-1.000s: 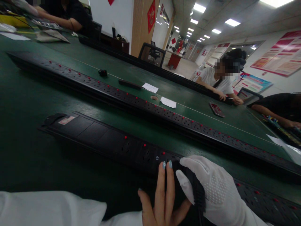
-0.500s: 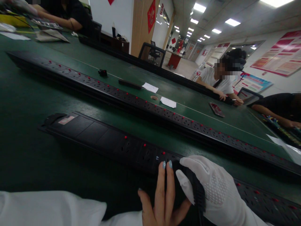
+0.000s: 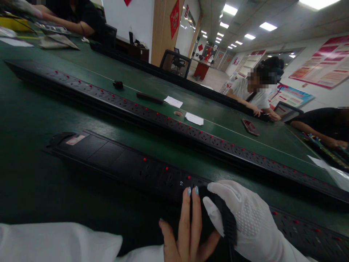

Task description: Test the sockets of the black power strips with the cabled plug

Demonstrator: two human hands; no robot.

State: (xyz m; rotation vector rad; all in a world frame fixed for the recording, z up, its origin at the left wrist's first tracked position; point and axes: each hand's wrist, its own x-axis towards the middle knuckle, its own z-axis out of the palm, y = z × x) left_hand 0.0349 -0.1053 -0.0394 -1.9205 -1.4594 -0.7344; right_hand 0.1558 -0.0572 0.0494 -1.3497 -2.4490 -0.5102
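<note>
A long black socket strip with red dots lies slantwise across the near part of the view. My left hand is bare, its fingers apart, two fingertips resting on the strip beside the printed 19. Just right of it, my right hand, in a white dotted glove, is closed round a black ribbed tool. The tool's front end meets the strip, partly hidden by the glove. A cable runs down from its rear.
Behind lies a second long strip on the green table. Farther back are a black bar, paper slips, a small black part and a phone. Other people work at the far side and both ends.
The whole view has shifted very slightly. Both hands hold the same places on the strip.
</note>
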